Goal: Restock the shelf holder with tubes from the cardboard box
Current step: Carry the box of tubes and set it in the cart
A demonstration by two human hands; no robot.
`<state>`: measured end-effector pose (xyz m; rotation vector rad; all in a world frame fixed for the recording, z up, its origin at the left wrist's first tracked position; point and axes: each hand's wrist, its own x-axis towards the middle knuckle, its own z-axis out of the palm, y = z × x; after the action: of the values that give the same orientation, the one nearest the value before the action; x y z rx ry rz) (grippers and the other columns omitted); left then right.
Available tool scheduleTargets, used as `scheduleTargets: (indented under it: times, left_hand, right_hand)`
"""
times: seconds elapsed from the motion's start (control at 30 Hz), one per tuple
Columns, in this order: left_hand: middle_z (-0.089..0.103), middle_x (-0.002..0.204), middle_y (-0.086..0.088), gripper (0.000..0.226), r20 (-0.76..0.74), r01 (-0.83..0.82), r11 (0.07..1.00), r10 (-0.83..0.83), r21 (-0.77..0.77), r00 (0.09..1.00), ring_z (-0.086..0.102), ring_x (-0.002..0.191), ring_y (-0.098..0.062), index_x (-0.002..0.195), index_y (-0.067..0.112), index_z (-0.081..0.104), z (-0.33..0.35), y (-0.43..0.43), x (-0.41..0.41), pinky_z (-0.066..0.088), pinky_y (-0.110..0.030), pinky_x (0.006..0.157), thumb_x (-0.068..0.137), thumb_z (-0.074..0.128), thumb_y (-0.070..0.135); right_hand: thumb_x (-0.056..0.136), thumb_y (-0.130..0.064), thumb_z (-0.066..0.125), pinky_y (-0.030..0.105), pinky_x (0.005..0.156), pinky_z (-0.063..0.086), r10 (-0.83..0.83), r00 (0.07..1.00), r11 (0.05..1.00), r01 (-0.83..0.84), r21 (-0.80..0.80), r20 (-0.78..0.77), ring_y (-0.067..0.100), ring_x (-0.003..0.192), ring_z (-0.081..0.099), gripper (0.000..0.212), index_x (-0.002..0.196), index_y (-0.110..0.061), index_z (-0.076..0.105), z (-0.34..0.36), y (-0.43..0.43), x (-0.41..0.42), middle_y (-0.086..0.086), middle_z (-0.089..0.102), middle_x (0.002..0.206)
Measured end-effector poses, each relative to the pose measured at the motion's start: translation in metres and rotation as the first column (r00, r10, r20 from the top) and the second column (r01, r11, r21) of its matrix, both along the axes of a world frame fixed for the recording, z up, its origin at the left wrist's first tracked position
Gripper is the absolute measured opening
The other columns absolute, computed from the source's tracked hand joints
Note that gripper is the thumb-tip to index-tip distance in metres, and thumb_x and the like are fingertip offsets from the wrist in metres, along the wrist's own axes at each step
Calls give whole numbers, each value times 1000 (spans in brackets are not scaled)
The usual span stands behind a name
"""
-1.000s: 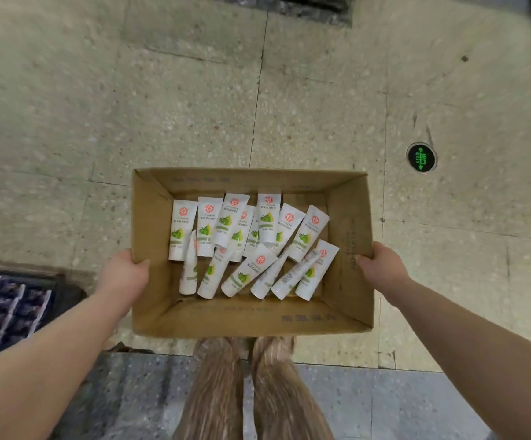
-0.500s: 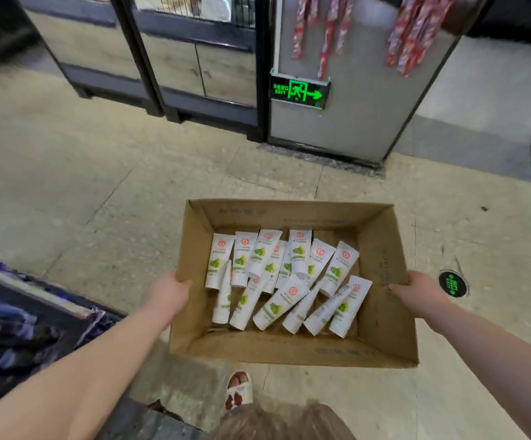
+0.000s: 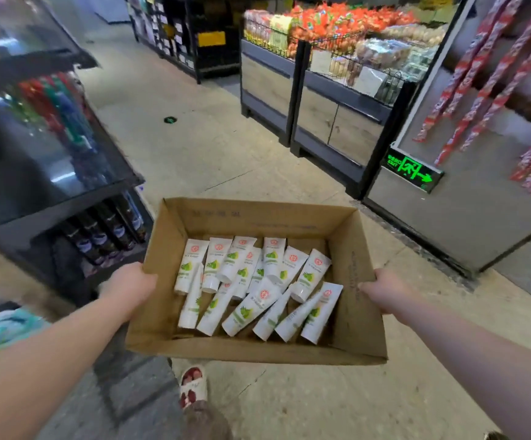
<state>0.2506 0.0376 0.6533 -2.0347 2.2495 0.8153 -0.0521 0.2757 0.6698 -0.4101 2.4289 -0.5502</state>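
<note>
An open brown cardboard box (image 3: 251, 349) is held in front of me above the floor. Several white tubes (image 3: 251, 309) with green leaf prints and red logos lie loosely on its bottom. My left hand (image 3: 129, 285) grips the box's left wall, thumb over the rim. My right hand (image 3: 384, 289) grips the right wall the same way. No shelf holder for these tubes can be made out in this view.
A dark shelf unit (image 3: 51, 173) with bottles and coloured packs stands close on the left. Wire-basket shelves of snacks (image 3: 337, 58) stand ahead on the right. A grey panel carries a green exit sign (image 3: 411, 169). My sandalled foot (image 3: 192, 387) is below the box.
The view has tilted up from the floor to the shop aisle, so shelves have come into sight. Both hands keep the same grip on the box; the tubes have barely shifted.
</note>
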Motion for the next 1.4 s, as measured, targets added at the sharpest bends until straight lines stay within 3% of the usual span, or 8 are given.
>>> scheduleTargets:
  times: [0.2, 0.43, 0.53, 0.93, 1.07, 1.17, 1.27, 1.4]
  left_hand:
    - [61, 119, -20, 36, -57, -254, 967, 255, 11, 965, 58, 107, -36, 116, 4, 59, 19, 46, 121, 47, -36, 88, 92, 49, 29]
    - [64, 106, -19, 31, -64, -530, 848, 528, -20, 847, 61, 97, -34, 107, 3, 61, 33, 107, 266, 48, -34, 76, 91, 52, 28]
    - [64, 111, -21, 28, -99, -593, 804, 586, -57, 804, 60, 102, -36, 103, 3, 62, 38, 143, 333, 46, -35, 83, 90, 52, 25]
    - [65, 113, -14, 27, -25, -799, 575, 809, -173, 587, 61, 106, -31, 104, 12, 66, 68, 311, 611, 46, -33, 81, 86, 52, 26]
    - [66, 111, -13, 28, -29, -845, 491, 861, -213, 508, 62, 103, -32, 103, 10, 66, 71, 354, 680, 47, -32, 81, 88, 50, 27]
    - [66, 108, -15, 25, -51, -882, 422, 896, -209, 441, 60, 102, -33, 98, 8, 66, 72, 369, 716, 45, -32, 79, 86, 49, 22]
    - [65, 103, -14, 16, -55, -897, 378, 915, -228, 399, 60, 99, -34, 84, 13, 61, 69, 371, 749, 44, -33, 79, 86, 49, 24]
    - [64, 100, -13, 13, -56, -908, 345, 928, -236, 367, 60, 96, -34, 78, 15, 55, 65, 349, 791, 46, -33, 79, 86, 47, 23]
  right_hand:
    - [91, -19, 54, 38, 72, 56, 274, 962, 962, -274, -12, 11, 27, 80, 60, 9, 94, -12, 49, 24, -40, 62, 5, 56, 80]
    - [87, -21, 57, 44, 83, 57, 533, 846, 846, -532, -43, 13, 30, 89, 67, 23, 106, -9, 60, 49, -71, 179, 13, 67, 102]
    - [89, -17, 56, 40, 78, 57, 623, 782, 781, -621, -74, 22, 33, 94, 64, 31, 117, -5, 56, 59, -76, 243, 17, 65, 108]
    - [87, -14, 61, 36, 78, 52, 858, 507, 500, -862, -86, -84, 31, 88, 63, 7, 92, -9, 61, 55, -51, 535, 14, 65, 92]
    - [84, -20, 64, 38, 88, 52, 905, 413, 410, -911, -55, -105, 31, 96, 63, 22, 99, -4, 67, 43, -51, 614, 16, 68, 102]
    - [87, -23, 63, 33, 86, 49, 926, 362, 361, -932, -26, -111, 27, 89, 59, 12, 82, -12, 61, 50, -52, 662, 10, 64, 92]
    - [88, -21, 60, 29, 75, 46, 940, 332, 330, -943, -32, -83, 25, 86, 59, 19, 98, -5, 65, 53, -68, 703, 15, 65, 94]
    - [92, -21, 53, 33, 89, 48, 964, 260, 261, -965, 8, -61, 29, 105, 60, 21, 104, -5, 60, 60, -101, 755, 16, 64, 112]
